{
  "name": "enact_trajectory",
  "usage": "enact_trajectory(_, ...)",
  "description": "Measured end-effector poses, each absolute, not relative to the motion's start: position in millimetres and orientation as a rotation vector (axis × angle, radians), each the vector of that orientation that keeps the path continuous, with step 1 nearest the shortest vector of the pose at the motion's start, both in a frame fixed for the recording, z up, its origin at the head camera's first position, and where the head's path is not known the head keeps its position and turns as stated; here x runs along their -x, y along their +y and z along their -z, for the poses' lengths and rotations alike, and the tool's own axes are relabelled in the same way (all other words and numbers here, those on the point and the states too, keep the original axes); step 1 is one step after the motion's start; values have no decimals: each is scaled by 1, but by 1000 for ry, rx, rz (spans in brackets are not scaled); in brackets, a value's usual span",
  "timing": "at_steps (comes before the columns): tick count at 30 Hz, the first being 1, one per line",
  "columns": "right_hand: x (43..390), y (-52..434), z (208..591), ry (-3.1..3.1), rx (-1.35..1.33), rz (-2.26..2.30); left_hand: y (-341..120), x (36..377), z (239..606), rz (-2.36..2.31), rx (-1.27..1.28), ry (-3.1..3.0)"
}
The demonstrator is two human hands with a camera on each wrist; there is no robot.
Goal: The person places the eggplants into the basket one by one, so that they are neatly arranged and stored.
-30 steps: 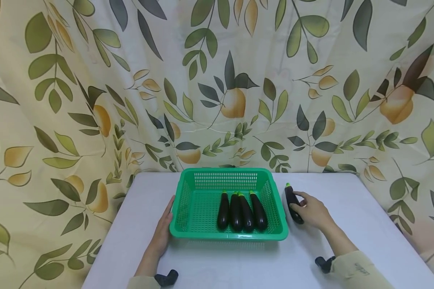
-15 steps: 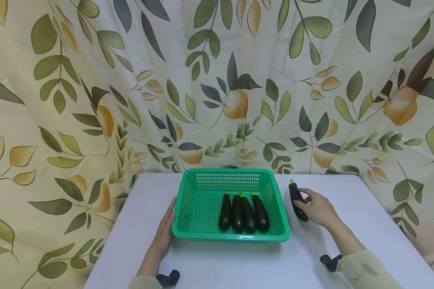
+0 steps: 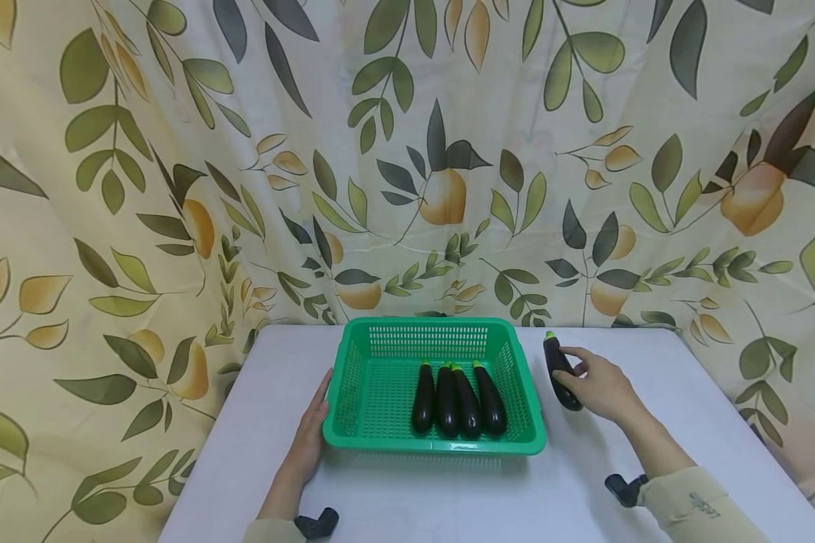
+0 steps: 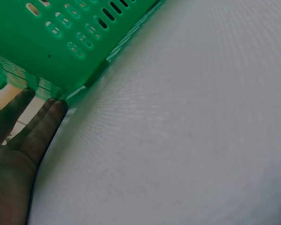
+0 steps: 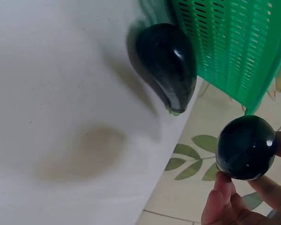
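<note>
A green plastic basket (image 3: pixel 353 440) stands on the white table, with several dark purple eggplants (image 3: pixel 459 403) lying side by side in its right half. My left hand (image 3: pixel 307 431) rests against the basket's left side. In the left wrist view, its extended fingers (image 4: pixel 42 129) touch the green wall low down. Just right of the basket, my right hand (image 3: pixel 601 386) pinches another eggplant (image 3: pixel 561 375) between thumb and fingers. The right wrist view shows that eggplant (image 5: pixel 246 147) end-on, above the table. One more eggplant (image 5: pixel 168 65) lies on the table beside the basket there, hidden in the head view.
The white cloth-covered table (image 3: pixel 407 498) spreads in front of and around the basket. Close behind its far edge hangs a curtain (image 3: pixel 407 166) printed with leaves and fruit. Black wrist mounts (image 3: pixel 626 490) sit at both cuffs.
My right hand has raised its eggplant slightly and carried it a little to the right. The left hand and the basket have stayed in place.
</note>
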State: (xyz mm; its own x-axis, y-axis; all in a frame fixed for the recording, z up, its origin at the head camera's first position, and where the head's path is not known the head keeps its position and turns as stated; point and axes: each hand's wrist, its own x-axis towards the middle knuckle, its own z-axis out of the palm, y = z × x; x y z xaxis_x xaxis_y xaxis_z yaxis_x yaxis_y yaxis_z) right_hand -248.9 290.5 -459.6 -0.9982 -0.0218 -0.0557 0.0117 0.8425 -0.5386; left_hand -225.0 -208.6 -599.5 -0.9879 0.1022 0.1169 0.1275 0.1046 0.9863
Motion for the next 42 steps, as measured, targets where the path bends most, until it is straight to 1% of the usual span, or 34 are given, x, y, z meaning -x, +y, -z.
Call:
enact_trajectory(12, 248, 290, 456, 2966, 33, 880, -208, 224, 599, 2101, 237, -2297)
enact_trajectory(22, 247, 282, 447, 2972, 52, 879, -208, 222, 598, 2074, 237, -2303)
enact_trajectory(34, 243, 265, 430, 2976, 91, 894, -206, 221, 598, 2099, 227, -2291)
enact_trajectory(42, 242, 254, 425, 2981, 123, 912, -206, 221, 597, 2071, 241, -2301)
